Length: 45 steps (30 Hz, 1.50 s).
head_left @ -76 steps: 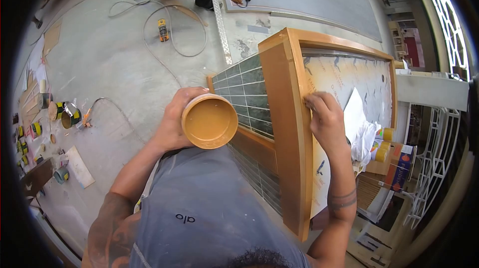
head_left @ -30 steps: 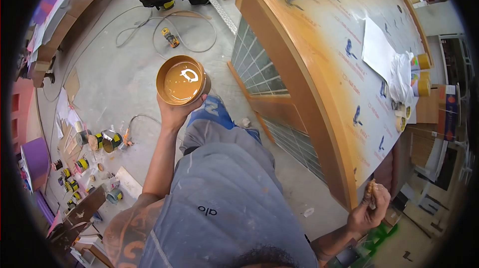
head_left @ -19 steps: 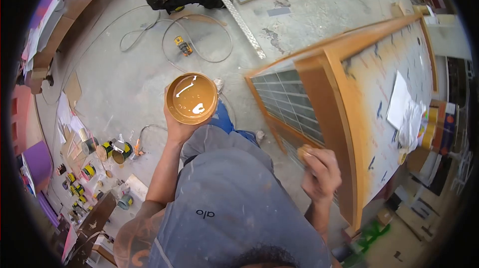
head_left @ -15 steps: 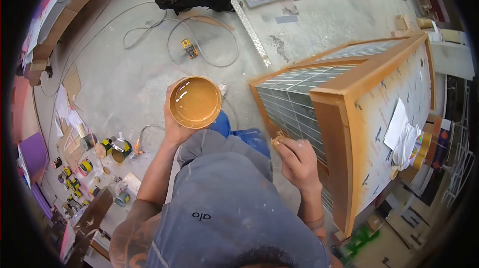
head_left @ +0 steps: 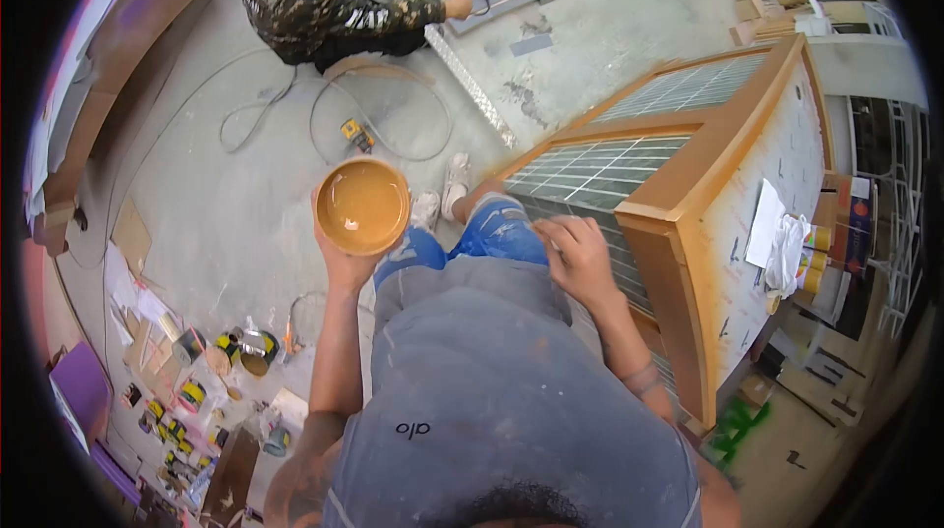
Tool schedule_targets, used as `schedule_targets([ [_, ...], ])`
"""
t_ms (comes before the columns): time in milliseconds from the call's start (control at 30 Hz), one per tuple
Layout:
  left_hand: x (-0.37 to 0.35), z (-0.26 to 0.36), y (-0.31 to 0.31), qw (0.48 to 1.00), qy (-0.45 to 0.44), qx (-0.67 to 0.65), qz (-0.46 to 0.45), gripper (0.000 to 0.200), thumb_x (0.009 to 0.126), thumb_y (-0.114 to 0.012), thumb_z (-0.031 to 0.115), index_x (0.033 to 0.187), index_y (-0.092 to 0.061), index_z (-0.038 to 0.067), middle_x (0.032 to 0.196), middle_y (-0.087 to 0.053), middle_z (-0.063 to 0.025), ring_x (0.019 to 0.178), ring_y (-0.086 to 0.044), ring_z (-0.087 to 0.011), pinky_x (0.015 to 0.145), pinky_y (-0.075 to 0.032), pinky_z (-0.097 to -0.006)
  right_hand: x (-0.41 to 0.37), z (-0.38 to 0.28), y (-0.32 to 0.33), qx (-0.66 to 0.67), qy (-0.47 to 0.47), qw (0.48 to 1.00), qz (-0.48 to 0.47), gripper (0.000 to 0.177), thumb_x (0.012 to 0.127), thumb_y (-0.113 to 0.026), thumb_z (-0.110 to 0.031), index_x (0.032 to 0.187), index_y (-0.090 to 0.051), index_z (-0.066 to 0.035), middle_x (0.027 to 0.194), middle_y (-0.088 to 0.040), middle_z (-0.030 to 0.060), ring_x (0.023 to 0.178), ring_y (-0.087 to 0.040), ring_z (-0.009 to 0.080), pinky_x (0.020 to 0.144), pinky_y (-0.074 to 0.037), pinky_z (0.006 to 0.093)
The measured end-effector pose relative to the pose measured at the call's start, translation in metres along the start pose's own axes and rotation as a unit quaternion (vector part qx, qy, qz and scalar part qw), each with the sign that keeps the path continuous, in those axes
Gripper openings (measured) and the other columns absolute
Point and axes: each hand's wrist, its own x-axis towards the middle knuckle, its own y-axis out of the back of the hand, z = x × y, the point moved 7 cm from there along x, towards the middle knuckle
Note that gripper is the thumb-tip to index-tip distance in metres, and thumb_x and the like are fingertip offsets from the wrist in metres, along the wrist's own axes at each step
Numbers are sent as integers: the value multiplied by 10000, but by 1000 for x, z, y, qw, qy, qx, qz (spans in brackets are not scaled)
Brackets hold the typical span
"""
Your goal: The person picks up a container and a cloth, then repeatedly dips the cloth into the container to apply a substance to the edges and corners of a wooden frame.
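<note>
Two hands are working apart: the left hand [head_left: 342,261] is gripping a tub [head_left: 362,205] of tan liquid from below, above the knees. The right hand [head_left: 580,258] is curling just beside the gridded panel [head_left: 590,174] of the wooden frame [head_left: 688,196]; I cannot tell whether it is pinching anything.

Bright even daylight, heavy fisheye warp, dark vignette edges.

One tub [head_left: 363,205] of tan liquid is counted at 10 o'clock. One wooden frame [head_left: 688,233] is seen at 3 o'clock, two shoes [head_left: 455,184] near centre, and one co-worker [head_left: 305,2] at 11 o'clock.
</note>
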Motion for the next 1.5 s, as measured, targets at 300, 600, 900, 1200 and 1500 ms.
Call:
schedule_targets([
  [300,-8,-2,-16,994,91,-56,-33,955,611,-1080,153,1396,-549,34,1256,-718,-84,1150,-715,-224,1039,-570,-402,44,159,-97,47,-196,968,148,224,938,-721,2,1154,-777,-18,1083,-767,196,1022,-725,431,882,-561,488],
  [600,71,50,-93,992,26,69,-105,846,702,-1029,73,1442,-623,17,1362,-707,-96,1258,-672,-238,1104,-549,-422,18,211,-81,103,-373,847,365,206,935,-758,-67,1134,-798,-34,1081,-789,197,1007,-752,448,899,-582,505],
  [900,153,92,-193,972,-15,69,-222,800,722,-1045,137,1410,-655,21,1331,-732,-93,1219,-694,-232,1085,-549,-410,11,224,-82,228,-470,752,403,226,962,-802,-128,1175,-811,-51,1101,-836,175,1048,-816,303,935,-604,391],
  [1200,199,73,-247,933,-96,59,-342,982,685,-1067,133,1521,-568,11,1457,-676,-107,1333,-641,-246,1188,-487,-429,12,231,-90,283,-440,710,471,205,993,-792,-95,1175,-800,-1,1128,-829,148,1079,-771,212,971,-579,349],
  [1500,209,96,-304,885,-129,65,-443,942,674,-1044,69,1482,-566,-13,1371,-687,-92,1236,-667,-222,1124,-532,-411,12,229,-99,267,-434,714,479,215,1016,-780,-116,1206,-777,-15,1131,-815,137,1089,-756,244,973,-575,364],
])
